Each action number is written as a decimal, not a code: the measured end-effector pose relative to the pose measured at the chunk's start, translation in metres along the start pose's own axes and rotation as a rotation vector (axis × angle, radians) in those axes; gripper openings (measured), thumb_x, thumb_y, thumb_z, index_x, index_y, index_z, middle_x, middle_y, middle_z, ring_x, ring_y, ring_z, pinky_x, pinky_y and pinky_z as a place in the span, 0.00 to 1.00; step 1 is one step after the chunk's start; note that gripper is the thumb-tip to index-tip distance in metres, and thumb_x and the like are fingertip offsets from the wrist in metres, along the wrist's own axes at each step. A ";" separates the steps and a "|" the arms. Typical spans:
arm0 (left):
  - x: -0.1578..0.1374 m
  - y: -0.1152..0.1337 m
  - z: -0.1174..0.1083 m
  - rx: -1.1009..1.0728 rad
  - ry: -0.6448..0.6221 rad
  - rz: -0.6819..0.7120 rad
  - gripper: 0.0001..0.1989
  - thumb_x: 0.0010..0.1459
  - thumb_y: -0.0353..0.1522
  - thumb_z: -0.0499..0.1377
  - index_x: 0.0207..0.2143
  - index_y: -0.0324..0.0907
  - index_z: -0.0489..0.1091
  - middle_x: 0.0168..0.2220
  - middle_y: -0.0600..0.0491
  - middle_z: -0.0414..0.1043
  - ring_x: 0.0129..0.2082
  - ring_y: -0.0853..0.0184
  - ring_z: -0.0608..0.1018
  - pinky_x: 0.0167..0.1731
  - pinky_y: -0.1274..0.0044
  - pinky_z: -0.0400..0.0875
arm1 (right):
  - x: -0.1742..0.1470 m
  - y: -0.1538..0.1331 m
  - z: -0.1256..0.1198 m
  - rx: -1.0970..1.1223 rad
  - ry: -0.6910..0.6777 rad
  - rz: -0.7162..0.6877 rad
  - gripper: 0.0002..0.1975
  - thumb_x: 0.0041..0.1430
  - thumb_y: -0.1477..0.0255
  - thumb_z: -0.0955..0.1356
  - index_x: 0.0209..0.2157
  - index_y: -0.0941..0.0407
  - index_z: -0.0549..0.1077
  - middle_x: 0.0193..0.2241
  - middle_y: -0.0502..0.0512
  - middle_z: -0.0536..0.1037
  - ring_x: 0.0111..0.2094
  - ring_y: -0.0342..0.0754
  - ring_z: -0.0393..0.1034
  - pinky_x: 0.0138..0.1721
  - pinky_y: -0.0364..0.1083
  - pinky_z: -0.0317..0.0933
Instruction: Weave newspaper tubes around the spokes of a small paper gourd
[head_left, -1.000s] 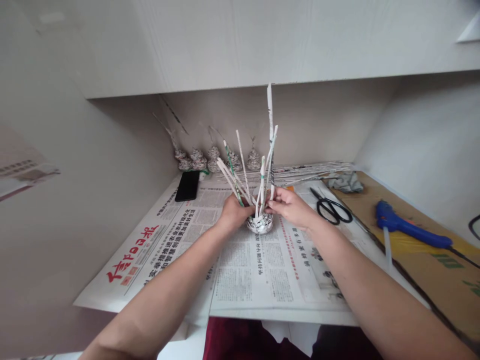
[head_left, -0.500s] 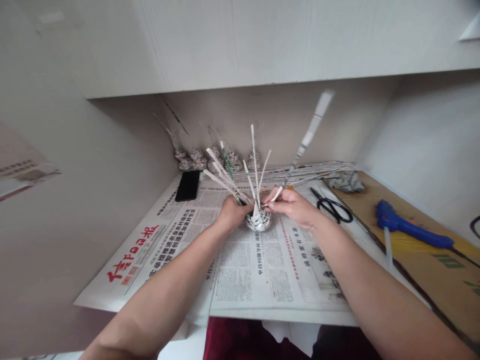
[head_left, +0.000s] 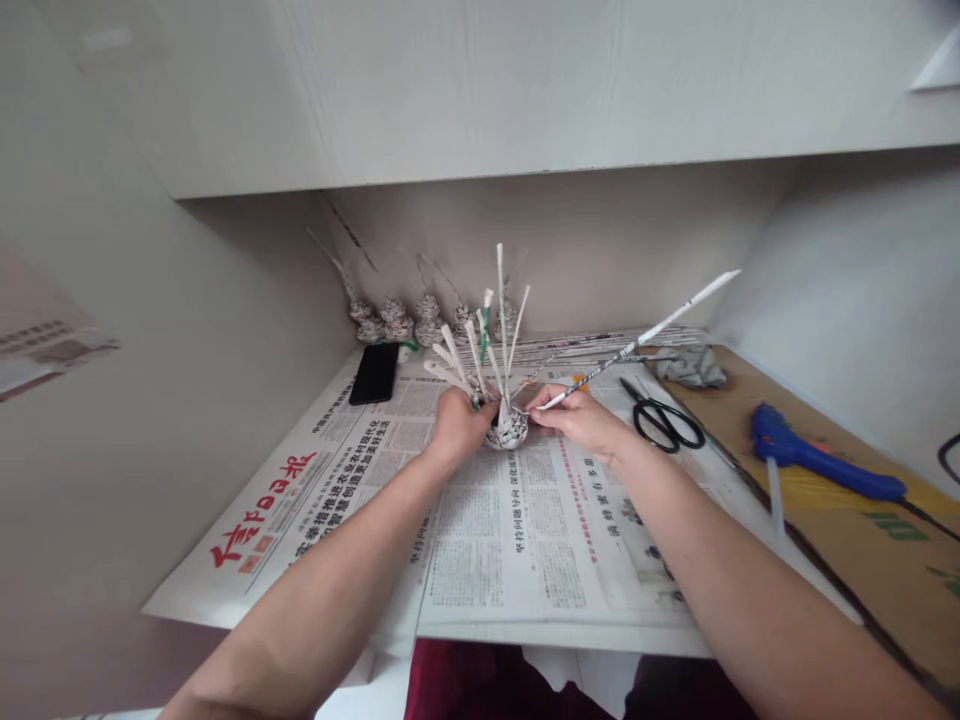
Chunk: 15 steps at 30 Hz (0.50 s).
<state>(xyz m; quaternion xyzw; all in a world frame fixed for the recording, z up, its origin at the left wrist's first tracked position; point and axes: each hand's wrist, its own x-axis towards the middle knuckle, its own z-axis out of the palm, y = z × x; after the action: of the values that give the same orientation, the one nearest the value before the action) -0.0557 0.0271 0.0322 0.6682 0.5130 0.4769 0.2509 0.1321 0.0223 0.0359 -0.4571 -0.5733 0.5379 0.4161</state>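
A small woven paper basket (head_left: 508, 432) stands between my hands, with several rolled paper sticks (head_left: 502, 310) fanning upward from it. My left hand (head_left: 463, 424) grips its left side, thumb at the rim; the other fingertips are hidden behind it. At the right rim, my right hand (head_left: 576, 420) is closed in a pinch on a long paper tube (head_left: 637, 338). This tube slants up to the right, its pale tip well beyond my fingers. Under both hands lies printed newspaper (head_left: 480, 560).
Several woven paper gourds (head_left: 429, 322) line the back wall, a black phone (head_left: 374, 373) before them. Paper sticks (head_left: 592, 347) lie along the back. Right are scissors (head_left: 667, 425), a grey cloth (head_left: 690, 366) and a blue glue gun (head_left: 825, 455) on cardboard (head_left: 847, 570). A panel (head_left: 480, 100) overhangs.
The long tube in my right hand has swung down to the right, from steep to a lower slant. The basket has turned and shifted slightly left, its sticks now standing closer together.
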 end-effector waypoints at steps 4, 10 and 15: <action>0.000 -0.001 0.001 0.020 0.012 0.092 0.03 0.49 0.26 0.59 0.26 0.40 0.72 0.28 0.54 0.78 0.33 0.64 0.78 0.38 0.75 0.71 | 0.000 0.000 0.006 0.034 0.034 0.097 0.15 0.42 0.62 0.75 0.28 0.56 0.74 0.29 0.52 0.78 0.32 0.46 0.71 0.31 0.44 0.63; -0.004 0.001 0.006 0.006 -0.029 0.149 0.05 0.49 0.24 0.58 0.27 0.41 0.72 0.30 0.53 0.78 0.33 0.65 0.78 0.39 0.75 0.71 | 0.004 0.009 0.018 0.232 0.118 0.071 0.16 0.38 0.65 0.75 0.30 0.56 0.76 0.26 0.50 0.77 0.28 0.45 0.70 0.28 0.44 0.62; -0.005 -0.001 0.007 0.078 -0.033 0.155 0.05 0.50 0.25 0.58 0.29 0.41 0.73 0.32 0.52 0.78 0.36 0.63 0.78 0.40 0.74 0.71 | 0.005 0.014 0.023 0.120 0.204 -0.083 0.10 0.40 0.66 0.74 0.24 0.57 0.75 0.21 0.48 0.75 0.25 0.44 0.67 0.29 0.44 0.59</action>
<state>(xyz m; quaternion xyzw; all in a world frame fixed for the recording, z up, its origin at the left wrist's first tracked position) -0.0503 0.0242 0.0267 0.7229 0.4737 0.4635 0.1954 0.1100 0.0220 0.0198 -0.4595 -0.5131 0.5045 0.5206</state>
